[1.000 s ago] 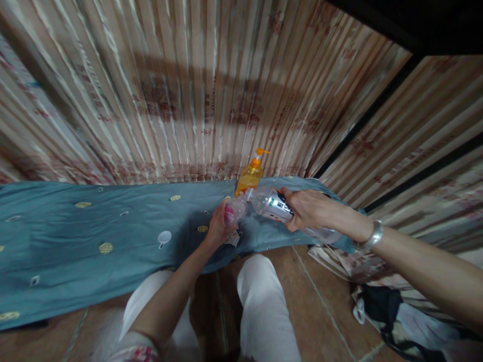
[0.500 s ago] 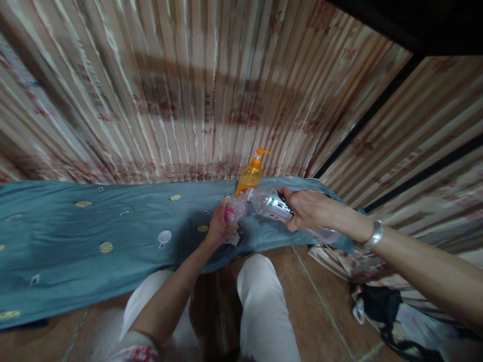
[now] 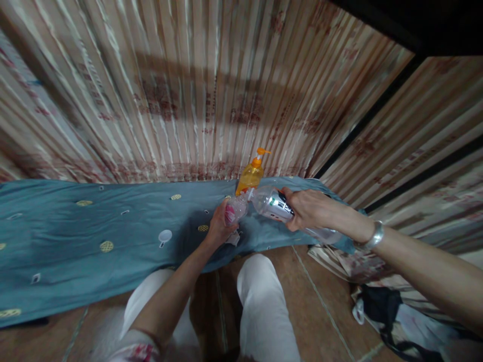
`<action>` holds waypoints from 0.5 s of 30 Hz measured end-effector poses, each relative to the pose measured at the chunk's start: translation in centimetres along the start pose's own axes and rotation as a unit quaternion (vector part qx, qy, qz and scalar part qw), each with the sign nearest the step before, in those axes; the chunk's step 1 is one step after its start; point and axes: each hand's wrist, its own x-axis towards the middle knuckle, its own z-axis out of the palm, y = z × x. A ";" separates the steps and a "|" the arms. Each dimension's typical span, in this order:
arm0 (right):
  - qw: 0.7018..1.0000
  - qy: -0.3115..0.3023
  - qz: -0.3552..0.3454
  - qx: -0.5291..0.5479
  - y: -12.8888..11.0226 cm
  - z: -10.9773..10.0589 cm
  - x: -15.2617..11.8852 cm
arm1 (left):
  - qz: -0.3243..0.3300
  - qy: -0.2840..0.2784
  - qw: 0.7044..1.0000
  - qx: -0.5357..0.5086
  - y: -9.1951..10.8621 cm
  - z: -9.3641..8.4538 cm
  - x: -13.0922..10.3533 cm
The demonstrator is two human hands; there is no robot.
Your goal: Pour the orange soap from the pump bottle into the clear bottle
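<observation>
My left hand (image 3: pixel 219 223) is closed round a small clear plastic bottle (image 3: pixel 237 207) with a pink label. In my right hand (image 3: pixel 311 208) a larger clear plastic bottle (image 3: pixel 265 201) with a silver and black label lies tilted, its neck pointing left. The two bottle mouths meet or nearly touch; I cannot tell whether liquid runs between them. Just behind the mouths stands an orange pump bottle (image 3: pixel 250 177) with yellow liquid, its lower part partly hidden. A small whitish piece (image 3: pixel 233 238) lies on the cloth below my left hand.
A blue-green patterned cloth (image 3: pixel 132 216) covers the low surface before me. Pleated curtains (image 3: pixel 181 100) hang behind it and on the right, where dark poles (image 3: pixel 372 113) run diagonally. A dark bag (image 3: pixel 381 304) lies on the tiled floor (image 3: pixel 313 301) at lower right.
</observation>
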 end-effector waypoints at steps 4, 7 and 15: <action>1.000 -0.001 -0.002 -0.004 0.0 0.1 0.1 | -0.004 0.000 1.000 0.006 -0.1 0.0 0.0; 1.000 0.001 -0.001 -0.006 0.0 0.1 0.1 | 0.002 0.004 1.000 0.011 -0.2 0.1 0.0; 1.000 -0.003 0.000 0.002 0.0 0.1 0.1 | 0.008 0.003 1.000 0.011 -0.1 0.1 0.0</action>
